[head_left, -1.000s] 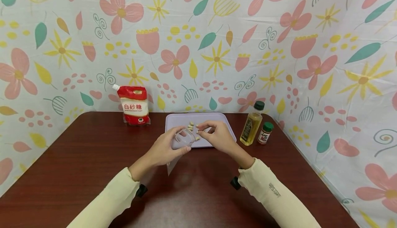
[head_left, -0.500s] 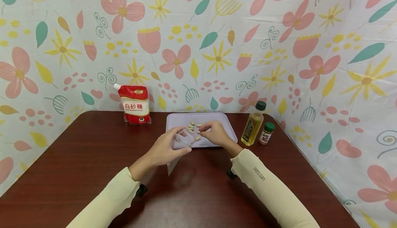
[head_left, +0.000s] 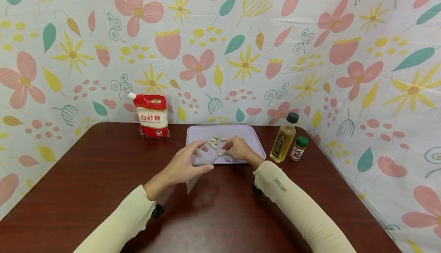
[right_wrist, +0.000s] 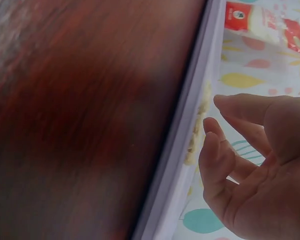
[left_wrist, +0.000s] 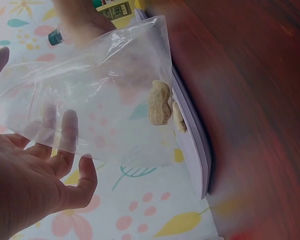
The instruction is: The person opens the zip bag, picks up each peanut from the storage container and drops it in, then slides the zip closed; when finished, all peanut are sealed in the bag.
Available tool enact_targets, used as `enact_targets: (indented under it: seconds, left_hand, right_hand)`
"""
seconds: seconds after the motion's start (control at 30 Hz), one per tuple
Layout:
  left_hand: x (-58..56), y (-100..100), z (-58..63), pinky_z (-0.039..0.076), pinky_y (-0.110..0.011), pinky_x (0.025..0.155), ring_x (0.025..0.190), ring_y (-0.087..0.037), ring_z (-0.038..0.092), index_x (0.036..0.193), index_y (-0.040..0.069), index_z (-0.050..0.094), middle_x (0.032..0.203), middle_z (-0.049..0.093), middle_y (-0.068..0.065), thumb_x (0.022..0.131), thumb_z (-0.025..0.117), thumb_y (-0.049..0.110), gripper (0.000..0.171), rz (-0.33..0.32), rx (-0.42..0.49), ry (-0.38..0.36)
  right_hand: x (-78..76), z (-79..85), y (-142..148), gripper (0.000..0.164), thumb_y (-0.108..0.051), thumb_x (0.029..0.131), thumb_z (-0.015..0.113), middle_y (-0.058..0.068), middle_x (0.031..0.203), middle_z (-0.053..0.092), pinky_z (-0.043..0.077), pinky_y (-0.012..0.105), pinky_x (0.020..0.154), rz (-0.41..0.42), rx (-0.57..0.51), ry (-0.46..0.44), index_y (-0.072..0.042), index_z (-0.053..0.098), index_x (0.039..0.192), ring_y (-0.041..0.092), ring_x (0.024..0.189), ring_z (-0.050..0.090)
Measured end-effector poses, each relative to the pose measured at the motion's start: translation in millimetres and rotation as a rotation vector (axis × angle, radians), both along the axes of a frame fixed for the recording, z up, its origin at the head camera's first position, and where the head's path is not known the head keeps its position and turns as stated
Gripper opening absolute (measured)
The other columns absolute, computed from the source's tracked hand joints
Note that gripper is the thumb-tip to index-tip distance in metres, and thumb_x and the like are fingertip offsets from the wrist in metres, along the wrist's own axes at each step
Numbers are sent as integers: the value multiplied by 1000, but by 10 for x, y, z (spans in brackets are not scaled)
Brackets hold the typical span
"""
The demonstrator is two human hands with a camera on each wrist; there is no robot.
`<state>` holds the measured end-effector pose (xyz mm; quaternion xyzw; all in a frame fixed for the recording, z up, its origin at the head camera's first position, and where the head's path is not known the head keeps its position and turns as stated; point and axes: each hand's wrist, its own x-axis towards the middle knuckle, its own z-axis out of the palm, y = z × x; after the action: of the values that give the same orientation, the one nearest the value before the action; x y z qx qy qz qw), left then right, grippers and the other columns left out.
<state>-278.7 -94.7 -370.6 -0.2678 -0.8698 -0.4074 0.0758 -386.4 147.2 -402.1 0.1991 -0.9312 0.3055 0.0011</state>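
My left hand [head_left: 182,164] holds a clear plastic bag [head_left: 205,155] by its mouth, which is spread wide and faces the tray. One peanut [left_wrist: 160,103] shows low in the bag in the left wrist view. Several unshelled peanuts [head_left: 214,142] lie on a pale lilac tray [head_left: 254,137], loosely grouped in its middle. Over the tray's right half my right hand [head_left: 240,149] reaches down, fingertips close to a peanut [head_left: 222,154] near the front. In the right wrist view a gap shows between its thumb and bent fingers [right_wrist: 215,152], with nothing held there.
A red and white sugar pouch [head_left: 151,116] stands at the back left of the dark wooden table [head_left: 103,168]. Right of the tray are an oil bottle [head_left: 283,140] and a small green-capped jar [head_left: 299,149]. A flowered cloth [head_left: 213,35] hangs behind.
My right hand has shifted forward and lower over the tray, its fingers opening from a pinched pose. The left hand and the bag have barely moved. The view has turned slightly left.
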Motion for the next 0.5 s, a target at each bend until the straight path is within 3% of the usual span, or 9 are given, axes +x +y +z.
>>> enact_targets:
  seconds: [0.23,0.5]
  left_hand:
    - [9,-10,10,48,-46,87,111,-21,57,145,19,48,132,59,1,83,78,44,74,1,-2,-14]
    - [8,-21,17,48,-47,88,112,-23,57,145,19,48,131,59,1,83,78,45,74,-1,-1,-15]
  right_hand:
    - [-43,-98,-33,18,-7,84,76,7,99,74,54,38,84,-43,68,-83,-4,76,102,22,95,69]
    - [-30,-63,-96,7,-14,86,76,1,99,72,53,40,79,-108,201,-70,-13,77,93,18,91,65]
